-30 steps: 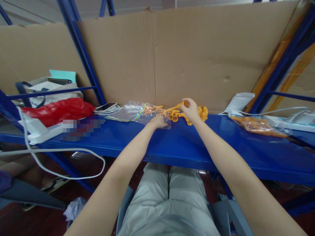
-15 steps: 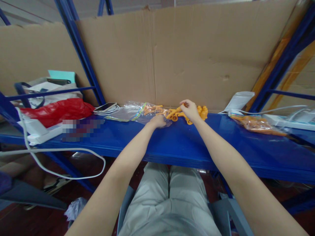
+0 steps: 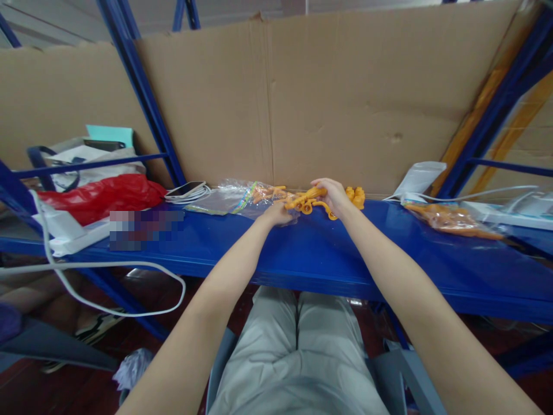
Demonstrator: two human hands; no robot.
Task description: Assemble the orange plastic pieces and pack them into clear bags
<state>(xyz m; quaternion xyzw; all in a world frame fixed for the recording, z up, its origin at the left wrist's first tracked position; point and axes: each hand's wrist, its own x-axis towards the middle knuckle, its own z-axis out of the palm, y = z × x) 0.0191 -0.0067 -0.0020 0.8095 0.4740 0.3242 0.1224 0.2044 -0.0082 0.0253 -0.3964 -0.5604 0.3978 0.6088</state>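
Between my hands, above the blue shelf, are orange plastic toy parts point(image 3: 306, 204) with small ring or wheel shapes. My left hand point(image 3: 277, 213) is closed at the left end of these parts, beside a clear plastic bag. My right hand point(image 3: 336, 195) is closed around their upper right end, thumb and fingers curled together. A curved orange piece with a ring point(image 3: 332, 215) lies under the right hand. More orange pieces point(image 3: 358, 197) sit just behind the right wrist. The opened clear bag point(image 3: 242, 197) at the left has further orange parts in it. Fingertips are partly hidden.
A sealed bag of orange parts point(image 3: 453, 219) lies at the right near a white power strip point(image 3: 488, 210). To the left are a phone point(image 3: 186, 188), white cable, red plastic bag point(image 3: 108, 197) and white box-like device point(image 3: 78, 233). A cardboard wall point(image 3: 337, 104) stands behind.
My right hand has lowered slightly and moved in around the orange parts. The parts are drawn closer together at the left hand, which has barely moved.
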